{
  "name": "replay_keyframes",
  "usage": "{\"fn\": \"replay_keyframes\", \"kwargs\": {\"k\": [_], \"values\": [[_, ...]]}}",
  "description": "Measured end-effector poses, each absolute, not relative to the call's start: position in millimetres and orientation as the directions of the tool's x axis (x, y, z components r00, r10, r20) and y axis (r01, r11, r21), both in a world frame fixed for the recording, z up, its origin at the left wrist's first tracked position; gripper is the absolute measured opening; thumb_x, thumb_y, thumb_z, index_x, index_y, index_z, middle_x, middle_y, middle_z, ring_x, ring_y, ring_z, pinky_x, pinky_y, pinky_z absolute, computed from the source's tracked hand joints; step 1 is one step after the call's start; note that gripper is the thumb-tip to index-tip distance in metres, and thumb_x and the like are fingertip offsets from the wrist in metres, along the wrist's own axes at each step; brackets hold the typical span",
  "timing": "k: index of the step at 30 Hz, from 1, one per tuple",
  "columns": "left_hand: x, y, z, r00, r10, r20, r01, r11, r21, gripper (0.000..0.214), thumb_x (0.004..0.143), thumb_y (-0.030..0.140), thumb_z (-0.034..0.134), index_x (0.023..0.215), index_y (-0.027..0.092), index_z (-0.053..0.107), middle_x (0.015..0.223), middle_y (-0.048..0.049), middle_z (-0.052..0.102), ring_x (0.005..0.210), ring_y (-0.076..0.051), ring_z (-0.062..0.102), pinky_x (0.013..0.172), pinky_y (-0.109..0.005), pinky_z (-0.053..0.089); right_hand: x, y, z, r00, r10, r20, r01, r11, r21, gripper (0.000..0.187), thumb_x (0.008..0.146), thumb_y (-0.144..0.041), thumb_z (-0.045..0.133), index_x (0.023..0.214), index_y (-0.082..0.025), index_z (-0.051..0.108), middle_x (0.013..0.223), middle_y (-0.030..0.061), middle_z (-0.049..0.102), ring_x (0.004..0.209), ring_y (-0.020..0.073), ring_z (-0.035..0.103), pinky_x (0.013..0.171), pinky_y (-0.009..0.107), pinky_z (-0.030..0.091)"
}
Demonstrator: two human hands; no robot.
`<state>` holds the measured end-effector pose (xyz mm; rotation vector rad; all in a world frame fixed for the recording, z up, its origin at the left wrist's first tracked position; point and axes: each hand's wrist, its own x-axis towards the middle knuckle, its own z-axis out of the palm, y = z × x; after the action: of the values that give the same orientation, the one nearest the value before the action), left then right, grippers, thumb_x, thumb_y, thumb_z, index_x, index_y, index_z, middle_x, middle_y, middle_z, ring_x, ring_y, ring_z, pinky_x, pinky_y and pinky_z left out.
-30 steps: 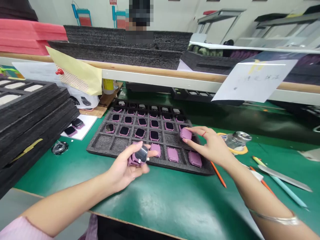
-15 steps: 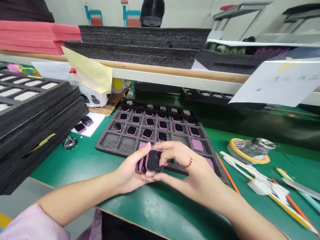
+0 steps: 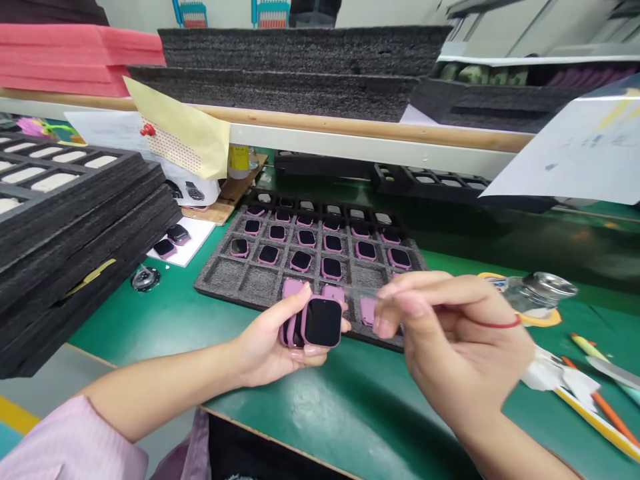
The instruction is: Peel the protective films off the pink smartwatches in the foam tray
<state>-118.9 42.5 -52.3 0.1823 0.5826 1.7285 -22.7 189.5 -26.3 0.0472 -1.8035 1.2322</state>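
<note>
In the head view, my left hand (image 3: 270, 343) grips several purple smartwatch cases side by side. The front smartwatch case (image 3: 323, 321) faces me with its black screen. My right hand (image 3: 450, 327) is to the right of them, thumb and fingers pinched on a thin clear film (image 3: 361, 292) that points toward the cases. Behind both hands lies a black foam tray (image 3: 220, 283) with purple watch cases sitting in many of its pockets. Part of the tray is hidden behind my hands.
Stacked black foam trays (image 3: 85, 247) stand at the left, beside two watches on white paper (image 3: 197, 233). To the right are a glass jar (image 3: 543, 293), a yellow tape roll (image 3: 547, 319) and a yellow-handled brush (image 3: 595, 420). A loaded shelf (image 3: 350, 137) spans the back.
My right hand has left the front watch case and moved right, now with a clear film pinched in its fingers. My left hand still holds the cases. The view has shifted slightly.
</note>
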Motion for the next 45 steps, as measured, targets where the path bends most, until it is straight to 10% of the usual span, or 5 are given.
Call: {"fn": "replay_keyframes", "kwargs": {"k": [8,16,30,35,45], "values": [[-120,41,-53,-0.229,0.963,-0.139,-0.853,-0.130,0.506,0.043,0.080,0.051,0.077,0.094,0.011,0.075,0.085,-0.0086,0.070,0.046,-0.004,0.045,0.044,-0.019,0.029,-19,192,-41,-0.840,0.084,0.535,-0.405,0.559,-0.723,0.059,0.079,-0.035,0.083,0.132,-0.029,0.057,0.131,0.0095,0.064,0.125,0.0278,0.062,0.106,0.046,0.054],[-120,39,-54,-0.222,0.964,-0.143,-0.853,-0.121,0.507,0.047,0.080,0.057,0.075,0.097,0.013,0.075,0.087,-0.0082,0.072,0.046,-0.004,0.044,0.047,-0.019,0.032,-20,193,-44,-0.829,0.091,0.552,-0.432,0.523,-0.735,0.060,0.086,-0.030,0.076,0.141,-0.031,0.051,0.143,0.0113,0.054,0.135,0.0302,0.055,0.110,0.051,0.052],[-118,39,-49,-0.206,0.954,-0.216,-0.872,-0.079,0.484,0.043,0.074,0.050,0.082,0.093,0.012,0.070,0.070,-0.0014,0.060,0.045,-0.004,0.044,0.041,-0.018,0.019,15,191,-39,-0.768,-0.103,0.632,-0.477,0.751,-0.457,0.046,0.104,-0.024,0.038,0.143,-0.043,0.053,0.117,-0.0014,0.076,0.105,0.0241,0.073,0.095,0.042,0.062],[-116,42,-48,-0.286,0.938,-0.195,-0.795,-0.119,0.595,0.051,0.070,0.059,0.083,0.080,0.013,0.063,0.060,0.0034,0.050,0.043,-0.002,0.035,0.041,-0.018,0.017,-4,189,-31,-0.697,-0.186,0.692,-0.493,0.826,-0.274,0.058,0.088,-0.018,0.070,0.141,-0.037,0.056,0.101,0.0020,0.078,0.087,0.0250,0.072,0.079,0.044,0.062],[-115,42,-55,-0.287,0.935,-0.209,-0.780,-0.102,0.617,0.050,0.082,0.062,0.070,0.076,0.013,0.062,0.046,0.0054,0.042,0.039,-0.003,0.027,0.041,-0.020,0.018,-15,190,-32,-0.796,0.009,0.605,-0.405,0.735,-0.544,0.053,0.079,-0.032,0.083,0.127,-0.029,0.061,0.103,0.0052,0.070,0.093,0.0218,0.067,0.078,0.036,0.060]]}}
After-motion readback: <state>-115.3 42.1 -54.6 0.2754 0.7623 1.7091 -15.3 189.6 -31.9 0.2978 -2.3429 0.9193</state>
